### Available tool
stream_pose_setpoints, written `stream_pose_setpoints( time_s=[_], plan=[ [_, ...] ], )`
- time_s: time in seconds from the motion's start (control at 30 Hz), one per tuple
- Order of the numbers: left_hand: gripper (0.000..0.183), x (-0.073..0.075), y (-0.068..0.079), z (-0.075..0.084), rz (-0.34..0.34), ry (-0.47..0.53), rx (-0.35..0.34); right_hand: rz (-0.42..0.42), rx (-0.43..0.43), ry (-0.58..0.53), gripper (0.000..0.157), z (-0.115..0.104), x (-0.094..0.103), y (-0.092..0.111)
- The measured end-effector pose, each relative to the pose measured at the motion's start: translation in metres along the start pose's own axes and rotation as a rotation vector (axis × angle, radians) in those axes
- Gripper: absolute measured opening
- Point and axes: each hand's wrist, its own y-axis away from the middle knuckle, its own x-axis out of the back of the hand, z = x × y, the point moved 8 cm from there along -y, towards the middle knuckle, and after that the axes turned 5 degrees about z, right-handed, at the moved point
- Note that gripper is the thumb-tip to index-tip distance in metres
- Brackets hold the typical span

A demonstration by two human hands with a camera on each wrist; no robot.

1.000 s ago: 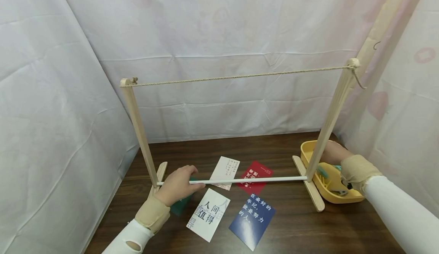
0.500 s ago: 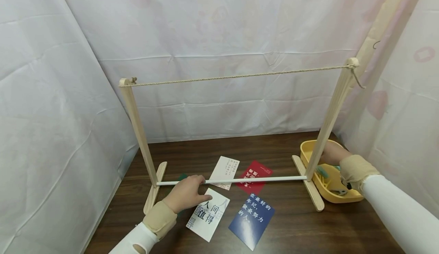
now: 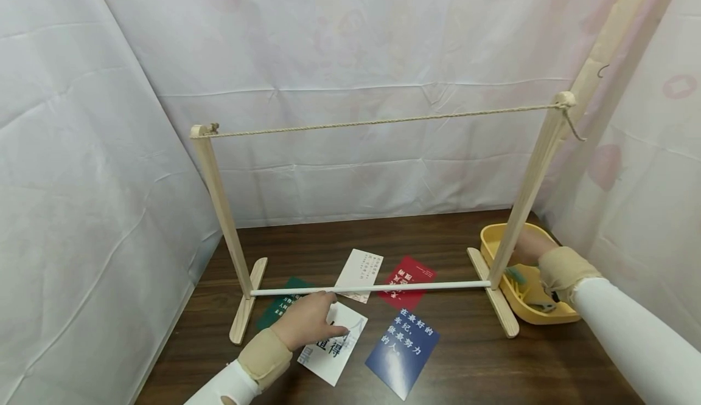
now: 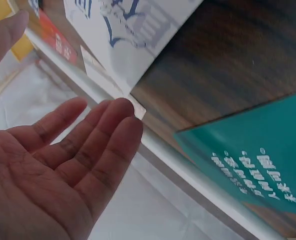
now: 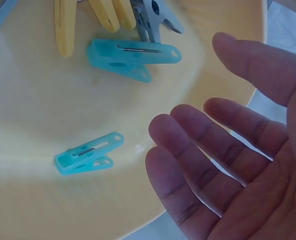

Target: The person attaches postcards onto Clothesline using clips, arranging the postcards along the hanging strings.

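My left hand (image 3: 308,320) hovers over a white card (image 3: 327,365) with dark characters, fingers loosely extended and holding nothing. In the left wrist view its palm shows, with the fingertips near a corner of that card. A green card (image 4: 258,155) lies to its left, partly under the white rod (image 3: 416,286). Inside the yellow basket (image 3: 547,318) is my right hand (image 3: 530,245), partly hidden by the wooden post. The right wrist view shows its fingers spread and bare, beside a small teal clothespin (image 5: 90,154) and a larger teal clothespin (image 5: 132,55).
A wooden stand's left post (image 3: 223,216) and right post (image 3: 528,192) carry a taut rope (image 3: 383,122). Blue (image 3: 402,356), red (image 3: 408,274) and cream cards (image 3: 358,265) lie on the table (image 3: 465,368). Yellow clothespins (image 5: 65,27) and a grey clip (image 5: 150,20) share the basket.
My left hand has moved right, off the green card and over the white one, uncovering the green card. The right hand stays in the basket with barely any shift.
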Motion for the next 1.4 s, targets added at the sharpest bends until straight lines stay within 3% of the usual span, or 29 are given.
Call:
stream_pose_setpoints(
  time_s=[0.27,0.5,0.7,0.97,1.13,1.4],
  plan=[
    [0.08,-0.01,0.002,0.003,-0.035,-0.031,0.033,-0.046,-0.034,0.076,0.025,0.001,-0.004,-0.002],
    [0.084,-0.015,0.004,0.004,-0.011,-0.087,0.026,-0.072,-0.063,0.047,0.023,0.0,-0.004,-0.004],
    [0.089,-0.017,0.005,0.003,-0.013,-0.121,0.061,-0.133,-0.102,0.054,0.025,0.006,-0.01,-0.005],
    [0.089,-0.022,0.007,0.006,-0.041,-0.133,0.078,-0.251,-0.264,-0.005,0.022,0.022,-0.022,-0.004],
    [0.089,-0.023,0.008,0.009,-0.034,-0.134,0.072,-0.262,-0.322,-0.031,0.02,0.027,-0.026,-0.001],
    [0.093,-0.025,0.01,0.017,-0.03,-0.201,0.041,-0.246,-0.31,-0.065,0.008,0.034,-0.033,0.003]
  ],
)
